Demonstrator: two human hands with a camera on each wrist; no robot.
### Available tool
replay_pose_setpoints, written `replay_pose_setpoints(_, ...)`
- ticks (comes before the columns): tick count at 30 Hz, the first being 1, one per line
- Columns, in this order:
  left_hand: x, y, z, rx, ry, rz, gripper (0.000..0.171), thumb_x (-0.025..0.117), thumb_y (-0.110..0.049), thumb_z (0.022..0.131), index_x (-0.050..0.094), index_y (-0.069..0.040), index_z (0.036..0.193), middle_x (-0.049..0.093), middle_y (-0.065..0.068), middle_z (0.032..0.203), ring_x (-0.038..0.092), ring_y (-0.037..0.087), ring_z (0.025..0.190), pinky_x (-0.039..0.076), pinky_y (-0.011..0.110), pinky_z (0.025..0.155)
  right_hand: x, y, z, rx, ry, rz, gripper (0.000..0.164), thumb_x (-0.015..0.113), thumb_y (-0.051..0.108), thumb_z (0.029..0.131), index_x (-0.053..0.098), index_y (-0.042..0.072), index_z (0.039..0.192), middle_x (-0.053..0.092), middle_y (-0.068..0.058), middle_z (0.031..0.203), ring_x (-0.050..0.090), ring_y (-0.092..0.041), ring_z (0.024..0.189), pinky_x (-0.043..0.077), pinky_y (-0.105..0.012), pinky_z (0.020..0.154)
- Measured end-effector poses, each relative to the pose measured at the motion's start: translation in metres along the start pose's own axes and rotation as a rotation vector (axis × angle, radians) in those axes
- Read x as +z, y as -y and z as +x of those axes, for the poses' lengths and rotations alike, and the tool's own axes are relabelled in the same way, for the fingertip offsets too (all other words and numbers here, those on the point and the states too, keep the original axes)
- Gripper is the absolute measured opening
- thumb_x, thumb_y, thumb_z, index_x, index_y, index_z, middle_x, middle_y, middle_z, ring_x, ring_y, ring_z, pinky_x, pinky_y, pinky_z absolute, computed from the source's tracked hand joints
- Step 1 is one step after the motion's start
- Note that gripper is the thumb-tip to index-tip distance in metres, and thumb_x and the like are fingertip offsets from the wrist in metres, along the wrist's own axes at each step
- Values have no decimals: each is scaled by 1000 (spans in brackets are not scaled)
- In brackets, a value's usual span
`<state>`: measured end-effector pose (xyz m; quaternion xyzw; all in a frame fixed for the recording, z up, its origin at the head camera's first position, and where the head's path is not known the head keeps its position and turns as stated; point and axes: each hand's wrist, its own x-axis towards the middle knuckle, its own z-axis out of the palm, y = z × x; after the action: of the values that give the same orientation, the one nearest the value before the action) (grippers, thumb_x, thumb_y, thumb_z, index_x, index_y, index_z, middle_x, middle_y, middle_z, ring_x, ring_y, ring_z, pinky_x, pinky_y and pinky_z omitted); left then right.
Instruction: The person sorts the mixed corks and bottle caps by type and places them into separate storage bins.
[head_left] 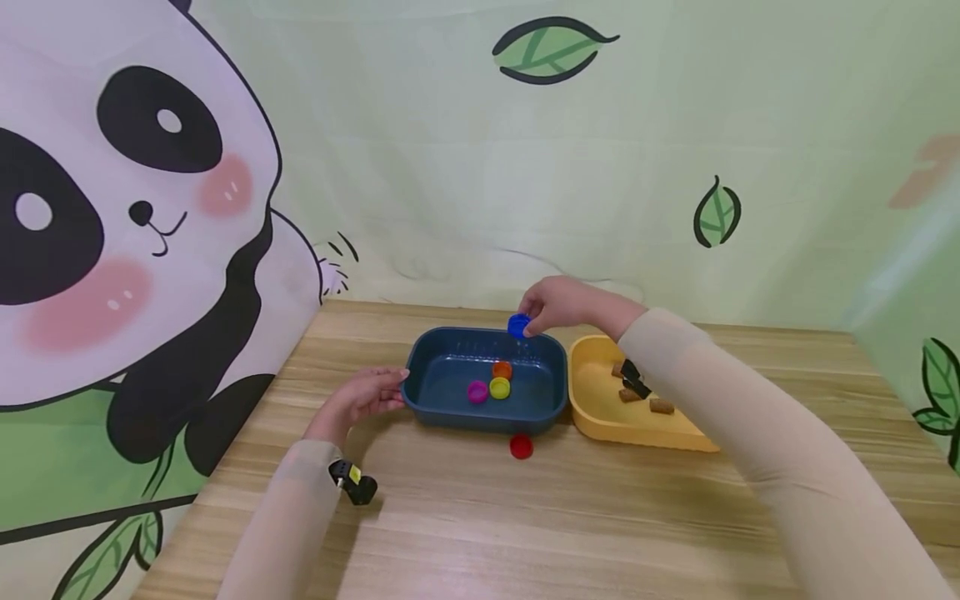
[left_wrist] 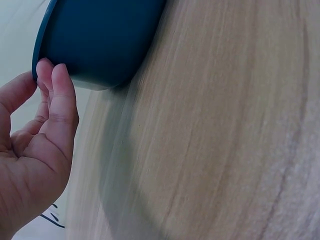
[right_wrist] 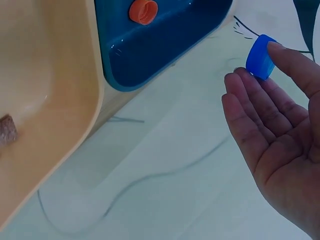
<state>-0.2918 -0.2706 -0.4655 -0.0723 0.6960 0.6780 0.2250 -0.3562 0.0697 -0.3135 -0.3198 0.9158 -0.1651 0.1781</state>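
My right hand (head_left: pixel 558 302) pinches a blue bottle cap (head_left: pixel 518 326) between thumb and fingers, above the far rim of a dark blue tray (head_left: pixel 450 417). In the right wrist view the blue cap (right_wrist: pixel 260 57) stands on edge at the fingertips. My left hand (head_left: pixel 366 395) grips the tray's left end. The left wrist view shows that thumb and fingertips pinching the tray wall (left_wrist: pixel 100 40). Inside the tray lie an orange cap (head_left: pixel 502 369), a yellow cap (head_left: pixel 499 388) and a magenta cap (head_left: pixel 477 392). A red cap (head_left: pixel 521 447) lies on the table before the tray.
A yellow tray (head_left: pixel 600 427) stands right beside the blue one and holds several brown cork-like pieces (head_left: pixel 662 406); my right forearm partly covers it. Behind the wooden table (head_left: pixel 480 517) hangs a cloth backdrop (head_left: pixel 420 167) with a panda and leaves.
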Motion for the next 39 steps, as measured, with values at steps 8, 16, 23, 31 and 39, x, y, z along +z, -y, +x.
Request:
replay_pose_setpoints(8,-1,-1,-1,11,7,9,18,49,-19,109,61,-6,103,69,-5,76,65,4,71,60,15,71,19,3,24,18,16,1,38,73,21,95,68,-1,126,74,-17,116,66,-25,100,58,-35,97)
replay_pose_setpoints(16,-1,0,0,7,0,8,18,50,-19,108,60,-4,109,69,-5,76,65,4,71,60,16,71,38,5,44,2,32,-4,39,70,20,97,66,-1,130,71,-17,125,66,-27,109,57,-37,102)
replay_pose_setpoints(23,-2,1,1,3,1,-2,18,51,-19,108,62,-7,102,69,-5,75,66,4,70,60,16,71,46,6,55,13,29,-19,40,70,21,97,66,0,131,71,-18,127,65,-28,111,56,-38,104)
replay_pose_setpoints(31,-2,2,0,11,-1,-8,18,50,-18,108,63,-9,99,69,-5,75,66,5,71,60,16,70,55,4,69,32,48,-48,39,69,21,98,66,1,131,73,-16,123,69,-24,102,57,-36,100)
replay_pose_setpoints(39,-2,3,2,17,-1,2,18,49,-17,109,61,-4,111,69,-5,77,66,5,72,61,16,71,60,4,73,66,50,-119,36,69,21,98,68,2,128,74,-14,121,69,-24,103,56,-37,101)
